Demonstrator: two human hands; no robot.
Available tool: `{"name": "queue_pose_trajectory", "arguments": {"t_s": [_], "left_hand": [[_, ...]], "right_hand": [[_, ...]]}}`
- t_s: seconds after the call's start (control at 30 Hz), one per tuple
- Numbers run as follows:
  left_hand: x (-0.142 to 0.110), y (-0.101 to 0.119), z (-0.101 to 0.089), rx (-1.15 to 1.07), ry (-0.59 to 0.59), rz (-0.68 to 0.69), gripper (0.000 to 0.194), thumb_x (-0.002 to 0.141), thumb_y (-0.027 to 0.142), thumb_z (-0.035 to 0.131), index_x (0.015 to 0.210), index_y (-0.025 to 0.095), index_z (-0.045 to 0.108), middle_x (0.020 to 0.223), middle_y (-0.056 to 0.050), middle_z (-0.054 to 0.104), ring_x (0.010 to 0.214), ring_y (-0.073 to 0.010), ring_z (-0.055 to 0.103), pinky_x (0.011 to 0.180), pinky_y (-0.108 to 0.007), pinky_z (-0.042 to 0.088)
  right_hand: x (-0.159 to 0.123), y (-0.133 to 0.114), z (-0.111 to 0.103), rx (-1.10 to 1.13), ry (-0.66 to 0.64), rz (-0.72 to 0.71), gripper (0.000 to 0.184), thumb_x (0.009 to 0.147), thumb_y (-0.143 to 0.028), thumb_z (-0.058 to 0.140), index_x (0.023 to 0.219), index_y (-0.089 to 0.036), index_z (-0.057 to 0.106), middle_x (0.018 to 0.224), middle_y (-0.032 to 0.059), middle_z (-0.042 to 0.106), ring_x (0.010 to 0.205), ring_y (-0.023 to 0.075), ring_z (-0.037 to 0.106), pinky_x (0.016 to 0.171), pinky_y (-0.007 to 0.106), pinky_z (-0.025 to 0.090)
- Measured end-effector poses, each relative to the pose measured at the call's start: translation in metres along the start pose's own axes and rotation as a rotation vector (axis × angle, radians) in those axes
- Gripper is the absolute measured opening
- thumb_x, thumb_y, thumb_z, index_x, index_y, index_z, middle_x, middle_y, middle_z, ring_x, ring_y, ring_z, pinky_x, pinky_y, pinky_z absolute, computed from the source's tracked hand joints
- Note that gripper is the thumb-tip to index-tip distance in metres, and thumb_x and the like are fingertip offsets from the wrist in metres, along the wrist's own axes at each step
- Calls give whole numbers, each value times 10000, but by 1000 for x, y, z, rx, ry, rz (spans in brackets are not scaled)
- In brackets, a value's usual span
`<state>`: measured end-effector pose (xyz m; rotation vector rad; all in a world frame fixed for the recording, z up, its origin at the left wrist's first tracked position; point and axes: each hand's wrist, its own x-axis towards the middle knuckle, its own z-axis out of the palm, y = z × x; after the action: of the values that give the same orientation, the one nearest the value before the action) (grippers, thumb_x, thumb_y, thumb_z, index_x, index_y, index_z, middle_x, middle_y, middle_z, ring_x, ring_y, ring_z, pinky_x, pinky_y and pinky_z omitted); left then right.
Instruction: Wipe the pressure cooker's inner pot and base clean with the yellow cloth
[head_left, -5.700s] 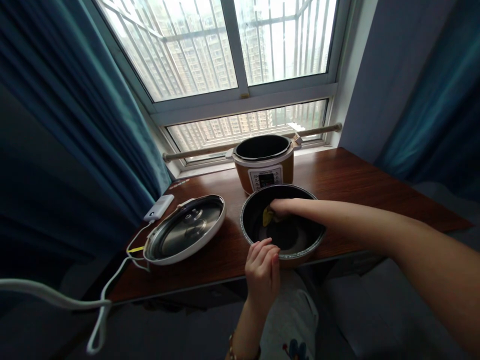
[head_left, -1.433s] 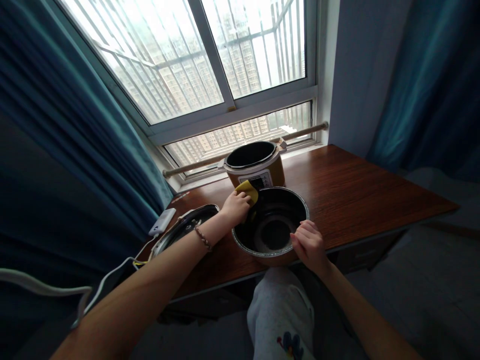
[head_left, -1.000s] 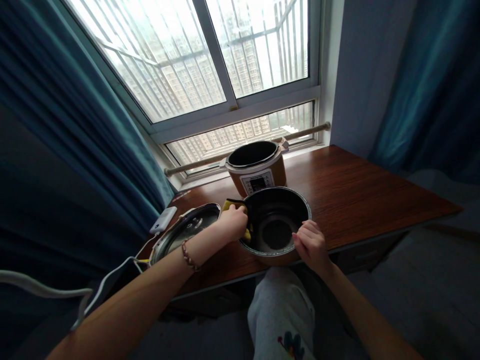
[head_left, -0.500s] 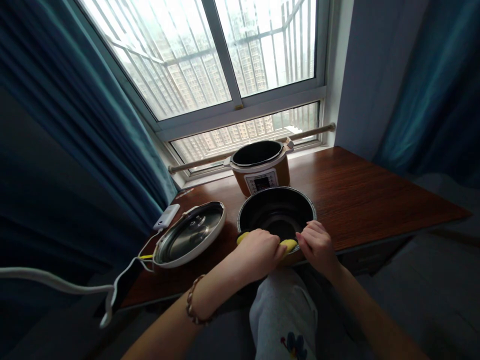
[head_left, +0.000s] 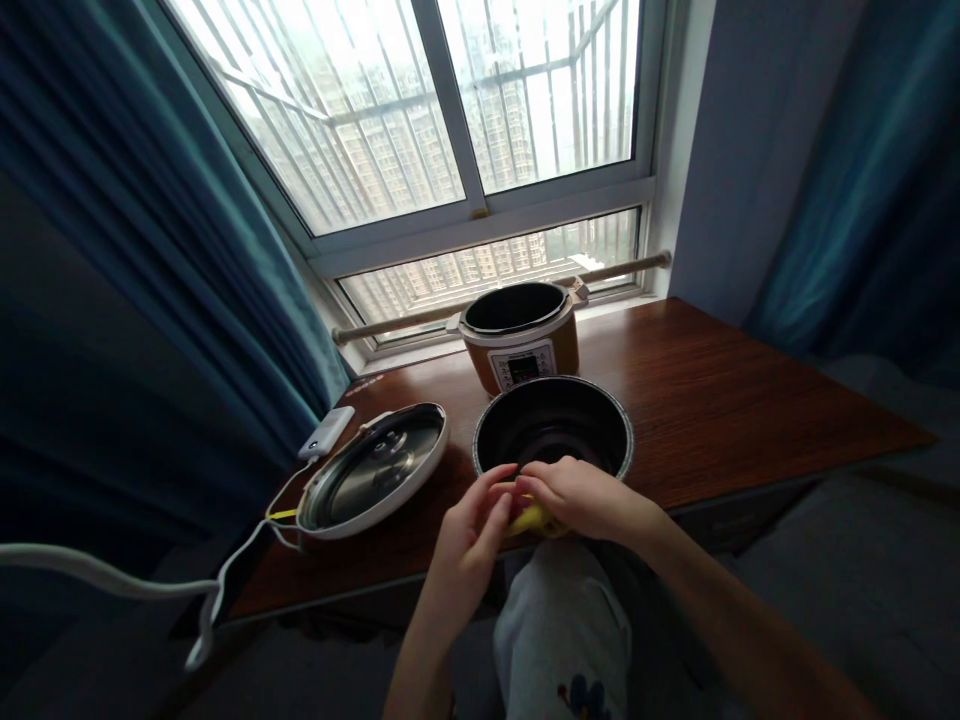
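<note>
A black inner pot (head_left: 553,433) with a silver rim stands at the front edge of the brown wooden table (head_left: 697,400). Both hands meet at the pot's near rim. A yellow sponge (head_left: 531,519) shows between them. My right hand (head_left: 577,496) is closed over the sponge from the right. My left hand (head_left: 469,526) touches the sponge's left end with its fingers curled. Behind the pot stands an orange electric cooker body (head_left: 523,335), uncovered.
The cooker's lid (head_left: 371,472) lies upside down left of the pot. A white power bank (head_left: 326,431) with a white cable (head_left: 105,580) sits at the table's left end. Teal curtains hang on both sides of the window. My knee in grey trousers (head_left: 562,630) is under the table edge.
My left hand wiped the sponge round the pot's left rim to its near edge. My right hand left the rim and closed on the sponge, where both hands now meet.
</note>
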<state>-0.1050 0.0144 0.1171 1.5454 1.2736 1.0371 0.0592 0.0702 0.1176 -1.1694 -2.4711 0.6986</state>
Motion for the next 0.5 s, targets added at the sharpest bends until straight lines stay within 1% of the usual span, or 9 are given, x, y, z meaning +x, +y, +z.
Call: {"name": "queue_pose_trajectory", "arguments": {"t_s": [0.03, 0.1, 0.13, 0.17, 0.23, 0.3, 0.37, 0.4, 0.5], "left_hand": [[-1, -7, -5, -17, 78, 0, 333, 867, 355, 445, 1135, 174, 523, 1017, -73, 664, 921, -199, 634, 807, -311, 503], [-1, -21, -12, 58, 259, 65, 303, 864, 349, 455, 1094, 176, 551, 1046, -67, 657, 969, -200, 617, 868, -327, 482], [0, -27, -14, 128, 321, 118, 295, 867, 340, 453, 1094, 182, 556, 1086, -66, 644, 1016, -201, 596, 909, -337, 460], [2, -33, -16, 199, 345, 169, 298, 874, 330, 440, 1112, 189, 552, 1129, -64, 627, 1063, -200, 571, 944, -346, 437], [9, -42, -18, 316, 289, 250, 328, 896, 310, 393, 1179, 200, 516, 1182, -61, 604, 1120, -191, 535, 993, -366, 397], [15, -49, -19, 394, 182, 302, 352, 916, 289, 336, 1222, 198, 485, 1172, -60, 613, 1128, -180, 531, 1041, -402, 345], [19, -54, -18, 472, 114, 344, 348, 922, 272, 316, 1197, 190, 512, 1146, -63, 629, 1131, -180, 530, 1075, -433, 287], [20, -56, -18, 506, 94, 368, 340, 920, 266, 319, 1165, 186, 541, 1139, -65, 632, 1135, -183, 527, 1079, -442, 275], [22, -63, -17, 539, 80, 433, 330, 914, 255, 331, 1102, 180, 591, 1143, -68, 627, 1140, -189, 521, 1057, -440, 307]], "right_hand": [[3, -3, -1, -44, -68, -24, 465, 921, -449, 261, 960, -168, 629, 865, 91, 675, 770, 195, 633, 637, 258, 416], [8, -9, -2, -118, -155, -60, 576, 903, -528, 209, 925, -156, 648, 816, 111, 680, 724, 209, 637, 588, 260, 400], [10, -12, -2, -149, -188, -55, 616, 887, -566, 205, 909, -149, 657, 793, 120, 682, 702, 214, 638, 570, 261, 393], [11, -15, -2, -178, -217, -47, 632, 870, -592, 224, 895, -141, 666, 772, 129, 684, 680, 217, 639, 553, 262, 388], [11, -19, -2, -228, -244, -40, 584, 843, -586, 312, 877, -134, 680, 759, 139, 689, 652, 220, 641, 533, 261, 379], [9, -22, 0, -265, -219, -42, 489, 840, -510, 374, 868, -135, 687, 761, 140, 694, 649, 222, 645, 522, 258, 370], [4, -21, 0, -292, -181, -41, 417, 844, -428, 389, 845, -143, 694, 755, 133, 696, 647, 224, 649, 512, 255, 355], [1, -19, 0, -303, -167, -40, 394, 844, -400, 393, 831, -148, 696, 748, 128, 696, 644, 224, 650, 507, 253, 346], [-10, -10, -6, -328, -148, -39, 368, 841, -373, 399, 792, -166, 699, 724, 109, 695, 625, 218, 642, 493, 251, 314]]}}
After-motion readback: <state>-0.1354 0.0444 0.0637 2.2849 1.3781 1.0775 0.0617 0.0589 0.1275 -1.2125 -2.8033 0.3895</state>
